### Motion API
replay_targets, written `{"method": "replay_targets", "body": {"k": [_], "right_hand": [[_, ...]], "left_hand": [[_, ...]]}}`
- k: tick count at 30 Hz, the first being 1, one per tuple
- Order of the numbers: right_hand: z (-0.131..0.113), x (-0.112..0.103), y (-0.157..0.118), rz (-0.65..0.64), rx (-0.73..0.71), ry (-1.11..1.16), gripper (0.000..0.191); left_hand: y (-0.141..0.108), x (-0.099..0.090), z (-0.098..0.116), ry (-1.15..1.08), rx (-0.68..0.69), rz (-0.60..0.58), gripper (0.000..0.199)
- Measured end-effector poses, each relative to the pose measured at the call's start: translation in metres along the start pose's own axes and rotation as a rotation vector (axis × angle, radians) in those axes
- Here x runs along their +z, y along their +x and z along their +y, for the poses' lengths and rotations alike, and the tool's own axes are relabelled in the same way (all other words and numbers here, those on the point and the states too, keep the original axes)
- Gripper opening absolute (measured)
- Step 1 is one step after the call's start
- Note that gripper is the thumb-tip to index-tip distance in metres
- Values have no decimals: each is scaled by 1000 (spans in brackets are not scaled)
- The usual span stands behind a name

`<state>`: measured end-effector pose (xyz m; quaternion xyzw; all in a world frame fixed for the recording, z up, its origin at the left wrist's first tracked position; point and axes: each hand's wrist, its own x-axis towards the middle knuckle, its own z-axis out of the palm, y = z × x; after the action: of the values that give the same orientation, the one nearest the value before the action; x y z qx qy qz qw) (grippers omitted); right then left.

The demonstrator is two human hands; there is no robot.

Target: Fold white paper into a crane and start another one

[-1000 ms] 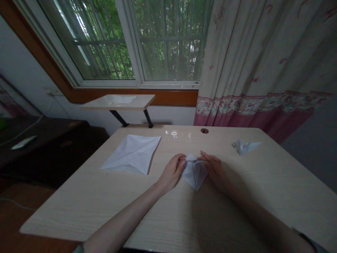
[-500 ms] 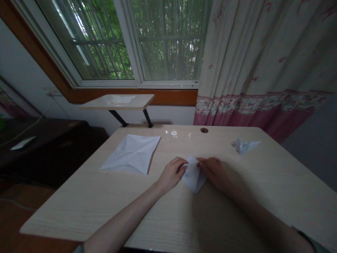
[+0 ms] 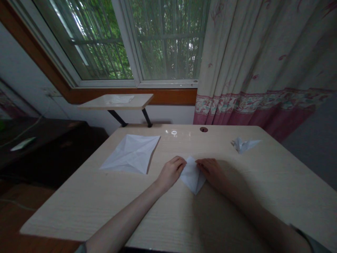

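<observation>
Between my hands, a small folded piece of white paper [image 3: 191,177] lies on the pale wooden table [image 3: 147,218], one corner pointing toward me. My left hand [image 3: 172,170] has its thumb and fingers closed on the paper's upper left edge. At the upper right edge, the fingers of my right hand [image 3: 212,172] are pinched on the same paper, its palm low over the table. A larger creased sheet of white paper [image 3: 133,153] lies spread out to the left. Farther right rests a folded paper bird [image 3: 244,144].
A small raised shelf [image 3: 142,100] at the back left carries another white paper [image 3: 121,99]. A round cable hole [image 3: 203,129] sits near the table's back edge. To the left stands a dark table [image 3: 52,137] with a pale flat object [image 3: 23,144]. A curtain [image 3: 237,63] hangs behind.
The fingers of both hands have closed more tightly at the folded paper's upper edges. The paper has barely shifted; the large sheet and paper bird stay put.
</observation>
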<state>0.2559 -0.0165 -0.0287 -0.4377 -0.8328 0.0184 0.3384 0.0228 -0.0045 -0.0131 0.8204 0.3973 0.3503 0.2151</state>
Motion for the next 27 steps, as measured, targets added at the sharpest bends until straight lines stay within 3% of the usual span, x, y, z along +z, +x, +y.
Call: {"method": "replay_targets", "body": {"k": [18, 27], "right_hand": [[17, 28, -5, -12, 14, 65, 28], [12, 23, -1, -29, -14, -203, 21]], "left_hand": [[7, 3, -3, 66, 40, 7, 13], [6, 3, -5, 144, 100, -42, 8]]}}
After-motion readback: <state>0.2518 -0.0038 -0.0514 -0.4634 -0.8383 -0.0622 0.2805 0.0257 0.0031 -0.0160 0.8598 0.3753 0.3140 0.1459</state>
